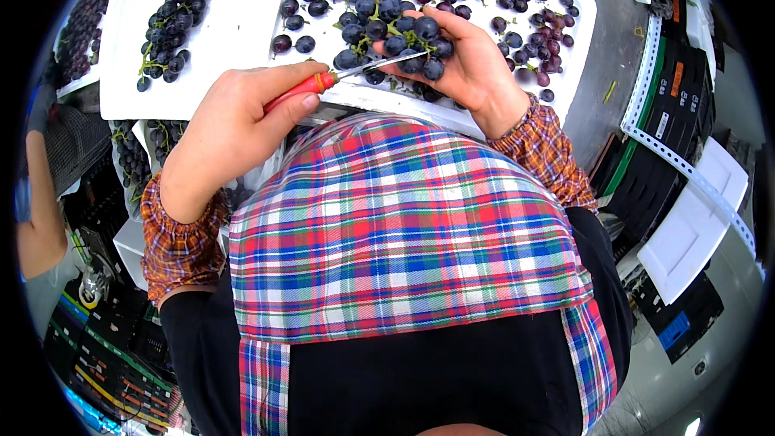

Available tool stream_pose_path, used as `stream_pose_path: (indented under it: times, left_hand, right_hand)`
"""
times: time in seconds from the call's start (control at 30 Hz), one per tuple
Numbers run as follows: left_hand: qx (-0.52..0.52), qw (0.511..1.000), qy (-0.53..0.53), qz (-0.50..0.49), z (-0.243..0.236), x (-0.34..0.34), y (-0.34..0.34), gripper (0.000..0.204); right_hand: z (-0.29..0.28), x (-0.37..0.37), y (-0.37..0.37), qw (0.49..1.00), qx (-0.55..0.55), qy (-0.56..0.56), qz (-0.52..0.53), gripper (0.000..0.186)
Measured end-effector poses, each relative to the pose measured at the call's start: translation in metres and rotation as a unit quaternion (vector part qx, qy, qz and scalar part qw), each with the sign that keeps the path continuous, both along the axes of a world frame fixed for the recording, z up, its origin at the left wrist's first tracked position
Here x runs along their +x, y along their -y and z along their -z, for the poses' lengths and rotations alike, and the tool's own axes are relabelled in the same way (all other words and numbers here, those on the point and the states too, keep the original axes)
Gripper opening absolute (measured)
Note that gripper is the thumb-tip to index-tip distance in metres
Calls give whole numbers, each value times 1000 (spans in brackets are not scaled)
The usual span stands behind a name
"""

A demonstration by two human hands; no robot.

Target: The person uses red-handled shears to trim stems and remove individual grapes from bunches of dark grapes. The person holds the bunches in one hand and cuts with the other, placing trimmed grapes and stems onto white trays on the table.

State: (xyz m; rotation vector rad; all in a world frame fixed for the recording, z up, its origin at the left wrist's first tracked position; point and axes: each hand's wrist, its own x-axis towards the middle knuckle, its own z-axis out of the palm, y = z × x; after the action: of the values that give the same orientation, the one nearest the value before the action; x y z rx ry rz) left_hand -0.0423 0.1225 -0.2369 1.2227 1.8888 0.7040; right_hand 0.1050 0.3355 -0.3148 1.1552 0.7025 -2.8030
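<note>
My left hand (230, 117) is closed around the red handle of thin-bladed snips (300, 90). Their metal blades reach right, to the underside of a bunch of dark grapes (375, 30). That bunch rests in my right hand (478, 64), palm up, with fingers curled behind the berries. Green stems show among the grapes. Whether the blade tips touch a stem cannot be made out. Below the bunch lies a white tray (580, 24) with many loose dark and reddish grapes, some in a small reddish cluster (550, 36) at its right.
Left of the loose grapes, a long dark bunch (173, 20) lies on a white surface (129, 0). More bunches (133, 157) sit lower left. Another person's arm (42, 214) shows at the left edge. Black crates (674, 89) and a white lid (694, 226) stand at right.
</note>
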Motion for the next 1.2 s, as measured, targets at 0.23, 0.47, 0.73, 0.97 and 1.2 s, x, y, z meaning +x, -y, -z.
stream_pose_path:
  times: [0.23, 0.47, 0.73, 0.97, 1.2]
  left_hand:
    - [21, 1000, -8, 1, 4, -2, 1, 31]
    - [0, 999, 41, -25, 6, 0, 1, 30]
    - [1, 999, 28, -20, 9, -1, 1, 31]
    - [42, 999, -32, -3, 18, -5, 1, 32]
    - [42, 998, -36, 11, 19, -6, 4, 32]
  right_hand:
    - [-2, 0, 2, 1000, 11, -4, -12, 36]
    - [-3, 0, 2, 1000, 17, 0, -12, 37]
    - [1, 0, 3, 1000, 6, -8, -10, 37]
    - [0, 0, 2, 1000, -1, -5, -7, 36]
    - [-7, 0, 3, 998, 29, -12, -45, 40]
